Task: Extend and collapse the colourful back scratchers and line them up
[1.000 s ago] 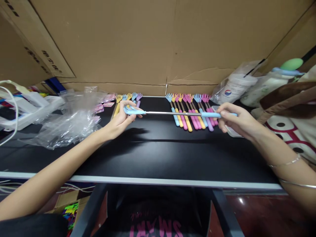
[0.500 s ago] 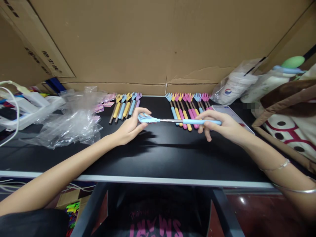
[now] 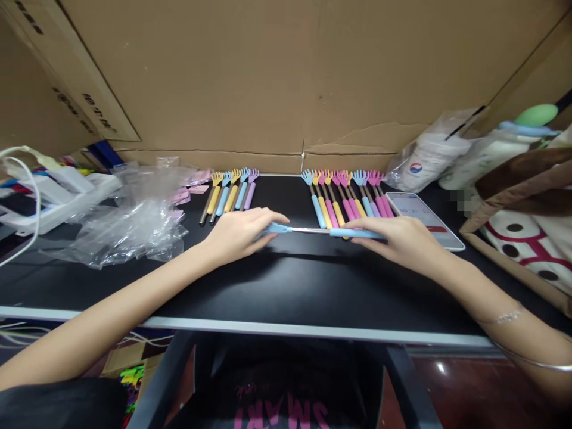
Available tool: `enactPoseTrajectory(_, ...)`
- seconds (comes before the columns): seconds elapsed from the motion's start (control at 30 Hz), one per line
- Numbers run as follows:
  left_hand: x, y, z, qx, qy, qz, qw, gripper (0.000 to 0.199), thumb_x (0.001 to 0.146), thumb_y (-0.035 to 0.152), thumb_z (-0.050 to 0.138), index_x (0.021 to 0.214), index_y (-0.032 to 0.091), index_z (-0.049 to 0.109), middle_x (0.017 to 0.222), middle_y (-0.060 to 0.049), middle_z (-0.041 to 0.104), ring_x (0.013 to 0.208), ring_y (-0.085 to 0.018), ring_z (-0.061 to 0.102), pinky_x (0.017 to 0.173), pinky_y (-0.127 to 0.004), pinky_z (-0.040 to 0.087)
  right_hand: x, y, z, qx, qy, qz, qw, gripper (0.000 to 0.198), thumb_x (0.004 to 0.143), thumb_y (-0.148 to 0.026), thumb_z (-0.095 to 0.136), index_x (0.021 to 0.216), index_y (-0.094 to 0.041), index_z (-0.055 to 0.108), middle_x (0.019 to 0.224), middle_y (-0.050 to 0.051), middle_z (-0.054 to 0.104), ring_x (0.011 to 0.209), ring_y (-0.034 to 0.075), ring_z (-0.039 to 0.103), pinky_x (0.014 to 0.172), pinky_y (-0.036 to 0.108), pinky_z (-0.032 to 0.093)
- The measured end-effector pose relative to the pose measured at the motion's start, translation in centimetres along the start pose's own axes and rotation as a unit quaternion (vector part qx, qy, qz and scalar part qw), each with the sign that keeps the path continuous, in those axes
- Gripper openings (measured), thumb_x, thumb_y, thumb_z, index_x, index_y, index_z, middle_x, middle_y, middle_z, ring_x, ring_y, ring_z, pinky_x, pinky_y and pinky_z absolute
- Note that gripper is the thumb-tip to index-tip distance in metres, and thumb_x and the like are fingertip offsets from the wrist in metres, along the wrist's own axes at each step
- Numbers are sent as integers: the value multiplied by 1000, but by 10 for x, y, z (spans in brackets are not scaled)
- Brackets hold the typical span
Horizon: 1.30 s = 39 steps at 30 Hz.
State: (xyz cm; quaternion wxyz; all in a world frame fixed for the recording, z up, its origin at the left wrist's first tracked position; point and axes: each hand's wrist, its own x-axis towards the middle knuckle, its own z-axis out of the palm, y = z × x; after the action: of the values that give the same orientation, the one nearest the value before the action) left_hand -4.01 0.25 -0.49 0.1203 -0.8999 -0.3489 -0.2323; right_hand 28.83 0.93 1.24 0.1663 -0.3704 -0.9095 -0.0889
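Two hands grip one blue back scratcher (image 3: 313,231) (shaft nearly collapsed): left hand (image 3: 239,235) closed over its claw, right hand (image 3: 397,238) over its handle, near the unsorted row (image 3: 346,199); five scratchers (image 3: 230,193) lie finished leftward.

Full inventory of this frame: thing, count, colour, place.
Held back scratcher: 1, blue, partly extended, low over table centre.
Left row of back scratchers: about 5, yellow, blue, purple, rear left of centre.
Right row of back scratchers: about 9, blue, yellow, pink, purple, rear right of centre.
Phone: 1, white, right of right row.
Plastic bags: pile, clear, left.
Table: 1, black.
Cardboard: brown, behind.
Left hand: on claw end.
Right hand: on blue grip.
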Motion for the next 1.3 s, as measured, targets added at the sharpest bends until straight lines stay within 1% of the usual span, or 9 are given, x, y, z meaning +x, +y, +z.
enactPoseTrajectory(0.17, 1, 2, 3, -14, -16, 2, 1000, 20, 95, 32, 41, 105, 21, 54, 97, 0, 66, 81, -12, 64, 61, -19, 40, 3, -5, 5, -9, 7, -35, 999, 31, 92, -37, 42, 114, -24, 60, 101, 1, 70, 82, 13, 66, 63, 22, 43)
enactPoseTrajectory(0.37, 0, 5, 6, -37, -44, -2, 998, 21, 95, 33, 40, 104, 21, 54, 96, 0, 66, 75, -11, 64, 59, -20, 40, 4, -8, 8, -24, 12, -66, 997, 31, 93, -33, 41, 114, -21, 61, 100, 4, 70, 79, 14, 66, 62, 23, 43)
enactPoseTrajectory(0.53, 4, 8, 3, 10, -5, 1, 1000, 19, 93, 33, 43, 100, 22, 57, 92, 2, 68, 77, -11, 64, 56, -21, 38, 6, -15, 7, -70, 19, -44, 996, 31, 93, -37, 41, 111, -23, 61, 96, 2, 71, 73, 12, 65, 56, 23, 37)
enactPoseTrajectory(0.63, 8, 10, -1, 76, 13, 33, 996, 19, 93, 35, 45, 99, 24, 59, 83, 2, 66, 76, -13, 61, 56, -24, 37, 11, -23, 9, -115, 18, -47, 992, 32, 92, -41, 41, 106, -22, 62, 92, 2, 71, 65, 12, 62, 50, 24, 28)
enactPoseTrajectory(0.8, 14, 14, -8, 157, 39, 67, 984, 19, 91, 32, 46, 99, 23, 61, 91, -5, 63, 85, -19, 56, 68, -31, 41, 20, -40, 17, -181, 8, -37, 983, 29, 92, -38, 39, 95, -19, 62, 74, 3, 68, 48, 11, 51, 49, 28, 15)
enactPoseTrajectory(0.9, 17, 15, -11, 167, 45, 83, 981, 19, 90, 28, 46, 100, 24, 62, 104, -6, 62, 96, -22, 55, 76, -35, 42, 24, -47, 20, -212, 8, -33, 977, 24, 88, -26, 39, 97, -19, 60, 72, 3, 67, 47, 12, 49, 50, 29, 14)
enactPoseTrajectory(1.0, 19, 16, -14, 184, 57, 95, 977, 19, 89, 28, 46, 100, 27, 62, 105, -5, 62, 101, -22, 55, 78, -37, 42, 28, -51, 21, -231, -1, -28, 973, 23, 85, -19, 38, 92, -19, 60, 68, 3, 66, 48, 12, 50, 51, 29, 14)
enactPoseTrajectory(1.17, 22, 16, -14, 206, 78, 102, 970, 17, 90, 31, 45, 94, 27, 61, 103, -4, 62, 99, -22, 56, 79, -37, 40, 33, -52, 14, -229, 8, -15, 973, 33, 93, -40, 34, 85, -19, 59, 59, 3, 62, 45, 12, 47, 50, 29, 11)
enactPoseTrajectory(1.3, 25, 18, -12, 194, 57, 118, 972, 19, 93, 27, 42, 93, 24, 61, 97, -4, 62, 93, -20, 56, 77, -36, 39, 37, -55, 10, -234, 25, -26, 972, 36, 95, -40, 31, 85, -19, 59, 60, 3, 62, 46, 12, 48, 50, 28, 11)
